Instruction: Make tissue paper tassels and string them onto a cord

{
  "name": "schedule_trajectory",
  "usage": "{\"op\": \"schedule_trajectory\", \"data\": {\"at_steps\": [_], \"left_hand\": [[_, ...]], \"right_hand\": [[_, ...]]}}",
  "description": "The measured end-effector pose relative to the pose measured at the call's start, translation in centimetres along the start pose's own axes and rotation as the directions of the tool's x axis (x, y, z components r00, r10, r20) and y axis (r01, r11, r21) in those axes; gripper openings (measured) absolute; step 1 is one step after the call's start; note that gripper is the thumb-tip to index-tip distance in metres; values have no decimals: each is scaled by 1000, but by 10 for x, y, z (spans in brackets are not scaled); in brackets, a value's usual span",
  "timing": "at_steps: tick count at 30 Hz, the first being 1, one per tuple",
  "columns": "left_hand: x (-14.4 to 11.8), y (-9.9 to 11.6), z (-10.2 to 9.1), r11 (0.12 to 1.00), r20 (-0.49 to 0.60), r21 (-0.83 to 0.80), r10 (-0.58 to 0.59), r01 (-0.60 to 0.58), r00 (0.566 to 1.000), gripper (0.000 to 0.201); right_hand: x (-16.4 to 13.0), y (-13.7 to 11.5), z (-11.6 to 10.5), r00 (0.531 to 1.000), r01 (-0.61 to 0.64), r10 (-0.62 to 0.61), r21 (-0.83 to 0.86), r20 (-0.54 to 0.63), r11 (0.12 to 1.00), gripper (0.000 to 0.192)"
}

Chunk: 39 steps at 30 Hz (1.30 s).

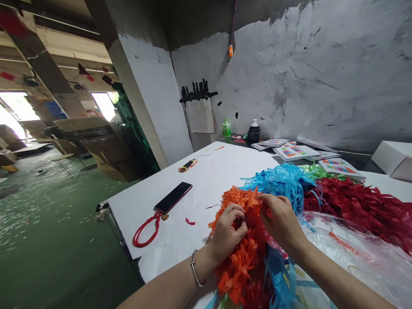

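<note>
1. Clock directions are taken from between the hands. The orange tissue-paper fringe (pixel 236 268) lies directly under both grips, its long axis running roughly 12 to 6 o'clock; neither hand is clearly nearer.
2. The left hand (pixel 227 227) works from 9 o'clock, thumb and curled fingertips pinching the crinkled, ragged orange paper. The right hand (pixel 283 219) touches it from 3 o'clock, fingers bent; its thumb is hidden, so I cannot tell whether that grip is closed.
3. At 5 o'clock hang flat, glossy darker-blue strips (pixel 278 277).
4. Between 3 and 4 o'clock, filmy clear plastic (pixel 357 242) spreads in wrinkles; behind it is matted dark-red fringe (pixel 370 206).
5. Towards 1 o'clock, curly light-blue fringe (pixel 283 178) heaps up.
6. Towards 10 o'clock, a slim, smooth smartphone (pixel 174 197) rests on the white desk (pixel 206 176).
</note>
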State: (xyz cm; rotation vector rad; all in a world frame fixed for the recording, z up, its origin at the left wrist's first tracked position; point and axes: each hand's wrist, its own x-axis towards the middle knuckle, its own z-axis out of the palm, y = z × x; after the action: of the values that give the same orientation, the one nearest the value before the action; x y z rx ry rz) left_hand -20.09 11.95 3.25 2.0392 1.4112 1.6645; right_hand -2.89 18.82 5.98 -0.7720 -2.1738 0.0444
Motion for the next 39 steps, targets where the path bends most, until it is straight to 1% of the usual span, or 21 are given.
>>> {"op": "schedule_trajectory", "data": {"at_steps": [3,5,6,8,10,14,17,18,19,20,21,23,25,28,30,32,34,35,37,39], "left_hand": [[-2,-1,2,1000,10,0,21,-21,1000,17],[-3,-2,3,999,34,-2,42,-42,999,17],[-3,-2,3,998,52,-3,56,-56,997,17],[-3,-4,2,996,88,-2,86,-86,992,17],[0,-6,-2,994,101,12,105,-106,989,16],[9,-5,-10,991,55,79,107,-111,993,15],[14,3,-11,985,11,119,126,-126,992,10],[15,7,-9,981,7,142,136,-136,991,17],[17,12,-7,972,17,180,149,-150,989,25],[18,15,-4,959,39,228,162,-167,986,28],[20,18,-2,942,69,279,174,-186,982,24],[24,20,2,904,134,359,196,-231,972,6],[26,17,3,886,186,370,222,-278,957,13],[26,8,0,869,245,371,250,-329,937,20],[25,4,-4,864,261,381,241,-329,935,22],[25,2,-11,866,261,398,209,-302,943,22],[29,1,-19,875,249,413,157,-252,956,26],[32,-1,-24,881,238,420,125,-218,963,29],[43,-9,-36,892,199,432,51,-135,979,28],[59,-22,-50,896,133,442,-26,-36,991,21]], "right_hand": [[2,-4,-5,1000,12,-12,-34,1,999,33],[5,-10,-6,999,46,-45,-34,26,998,41],[7,-12,-7,997,67,-66,-27,49,997,40],[12,-12,-7,991,90,-89,-6,99,996,30],[17,-7,-8,990,55,-55,5,126,998,25],[21,12,-9,987,-111,110,2,115,994,24],[21,17,-10,975,-180,180,-7,128,984,24],[20,16,-10,972,-189,189,-11,142,982,23],[20,13,-11,968,-193,193,-15,160,981,22],[19,9,-12,964,-192,192,-20,182,981,21],[19,3,-13,960,-188,189,-25,207,982,20],[17,-8,-14,948,-181,185,-42,258,983,16],[16,-15,-14,930,-186,197,-63,311,980,9],[18,-12,-12,892,-258,267,-75,365,963,25],[26,2,-11,860,-357,352,-58,369,932,32],[35,23,-14,821,-480,454,-13,345,877,34],[43,47,-19,771,-604,558,71,308,794,33],[45,59,-22,737,-661,611,123,288,740,33],[44,80,-29,658,-753,711,246,249,611,35],[37,97,-35,566,-799,797,377,210,468,37]]}}
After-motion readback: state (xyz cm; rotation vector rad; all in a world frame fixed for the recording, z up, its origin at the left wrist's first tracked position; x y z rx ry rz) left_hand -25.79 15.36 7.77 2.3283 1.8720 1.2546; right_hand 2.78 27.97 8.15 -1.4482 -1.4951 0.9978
